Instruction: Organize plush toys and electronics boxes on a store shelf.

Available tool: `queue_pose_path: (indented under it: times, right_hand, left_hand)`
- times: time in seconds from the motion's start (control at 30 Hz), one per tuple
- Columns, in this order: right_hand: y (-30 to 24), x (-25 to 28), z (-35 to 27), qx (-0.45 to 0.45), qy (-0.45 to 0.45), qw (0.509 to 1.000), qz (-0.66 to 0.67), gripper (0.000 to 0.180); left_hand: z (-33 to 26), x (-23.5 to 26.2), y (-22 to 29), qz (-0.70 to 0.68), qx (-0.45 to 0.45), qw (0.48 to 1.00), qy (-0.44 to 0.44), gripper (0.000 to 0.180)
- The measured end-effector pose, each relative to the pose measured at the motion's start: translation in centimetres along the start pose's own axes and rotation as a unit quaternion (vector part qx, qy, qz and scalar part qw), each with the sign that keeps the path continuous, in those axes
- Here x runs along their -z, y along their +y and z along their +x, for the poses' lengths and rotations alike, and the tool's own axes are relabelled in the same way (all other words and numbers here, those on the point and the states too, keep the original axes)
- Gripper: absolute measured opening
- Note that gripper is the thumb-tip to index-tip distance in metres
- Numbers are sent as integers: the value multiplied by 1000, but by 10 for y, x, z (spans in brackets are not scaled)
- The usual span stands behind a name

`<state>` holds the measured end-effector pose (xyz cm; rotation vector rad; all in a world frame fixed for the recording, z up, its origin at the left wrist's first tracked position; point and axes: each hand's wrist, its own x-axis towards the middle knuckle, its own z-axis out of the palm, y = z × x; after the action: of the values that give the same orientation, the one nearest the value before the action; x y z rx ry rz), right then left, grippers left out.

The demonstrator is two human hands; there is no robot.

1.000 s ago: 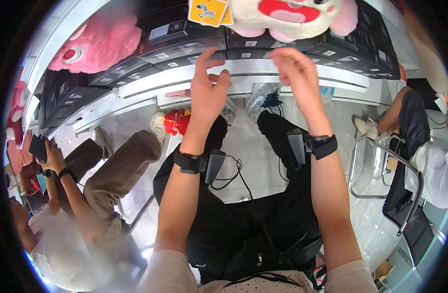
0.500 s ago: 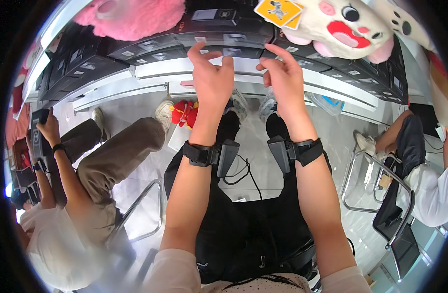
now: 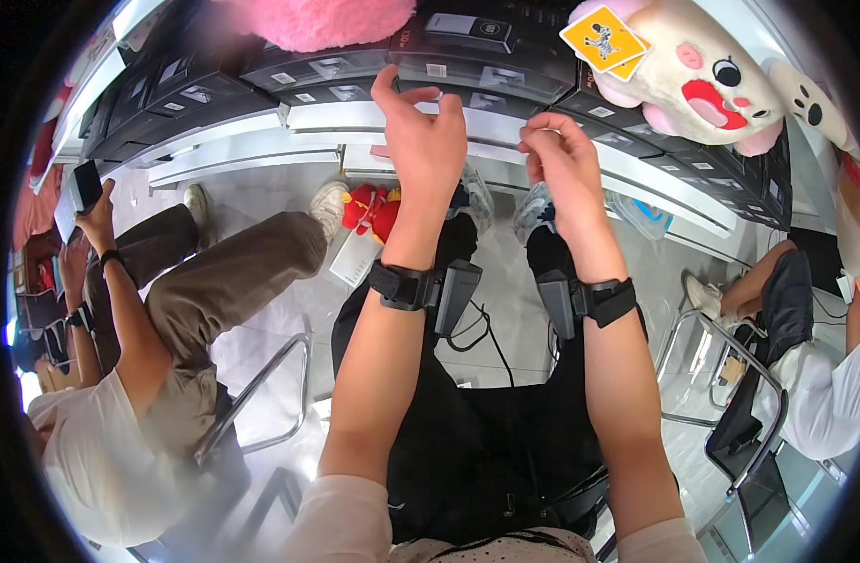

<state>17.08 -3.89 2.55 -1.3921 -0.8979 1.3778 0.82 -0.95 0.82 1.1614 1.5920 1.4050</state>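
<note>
My left hand (image 3: 424,145) is raised in front of black boxes (image 3: 505,75) on a white shelf. Its index finger stretches up, with the thumb held apart from it, and I see nothing held there. Beside it, my right hand (image 3: 569,174) has its fingers curled in toward the thumb near the shelf's front edge. Whatever those fingertips hold, if anything, is too small or hidden to make out. A gap separates the two hands. Each wrist wears a black strap with a dark block, the left one (image 3: 425,289) and the right one (image 3: 585,300).
Pink plush (image 3: 327,19) and a cream plush toy (image 3: 702,80) lie on the boxes, with yellow zebra cards (image 3: 603,42) on the latter. Below are a red toy (image 3: 369,211) and a clear container (image 3: 641,216). People sit on both sides; the left one holds a dark box (image 3: 88,186).
My right hand's fingers have curled inward from a more spread pose. Both hands and the shelf items appear farther right in the picture. The person at left has tilted the dark box.
</note>
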Motion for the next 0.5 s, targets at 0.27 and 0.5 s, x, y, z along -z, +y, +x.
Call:
queue_pose_path:
  times: [0.27, 0.5]
  right_hand:
    - [-1, -14, -7, 52, 64, 997, -3, 48]
    - [3, -14, -9, 26, 24, 999, -24, 60]
  left_hand:
    - [4, 3, -1, -1, -4, 1000, -1, 69]
    - [4, 2, -4, -46, 15, 999, 25, 68]
